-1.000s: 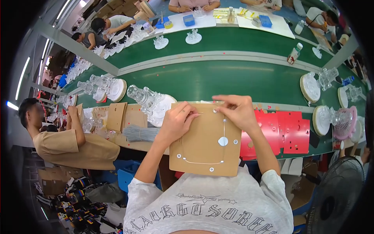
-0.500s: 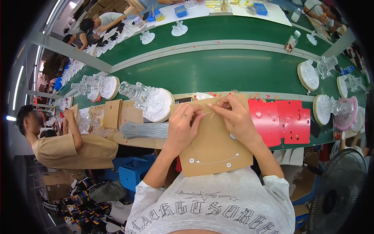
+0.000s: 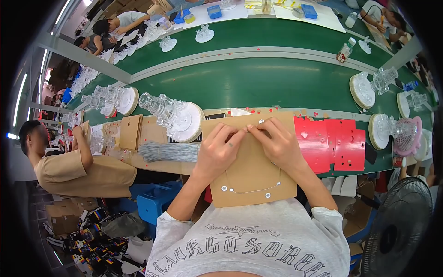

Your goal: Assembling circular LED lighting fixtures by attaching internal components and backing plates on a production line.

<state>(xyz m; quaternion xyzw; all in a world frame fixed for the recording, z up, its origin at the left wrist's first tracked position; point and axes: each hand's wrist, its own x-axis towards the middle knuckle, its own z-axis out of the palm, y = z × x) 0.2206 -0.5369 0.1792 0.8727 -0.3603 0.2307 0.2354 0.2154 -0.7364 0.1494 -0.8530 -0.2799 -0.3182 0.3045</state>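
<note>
A flat brown cardboard panel (image 3: 251, 166) rests against my front and on the table edge. Near its top, my left hand (image 3: 216, 148) and my right hand (image 3: 278, 147) meet, thumbs and index fingers pinched on a thin wire whose ends are mostly covered by the fingertips. Lower on the panel a pale cord (image 3: 256, 192) curves between two small white tabs. Round white pieces sit close to it, one on the left (image 3: 224, 188) and one on the right (image 3: 267, 195). Another white piece (image 3: 261, 121) shows above my right fingers.
Left of the panel lies a bundle of grey wires (image 3: 167, 152), with a clear plastic model on a round white base (image 3: 187, 123) behind it. Red perforated sheets (image 3: 314, 144) lie to the right. A black fan (image 3: 392, 235) stands at lower right; a co-worker (image 3: 83, 171) works at left.
My fingertips have come closer together, covering the wire ends that stuck out between them. A white round piece above my right fingers has come into sight. The panel is shifted slightly left.
</note>
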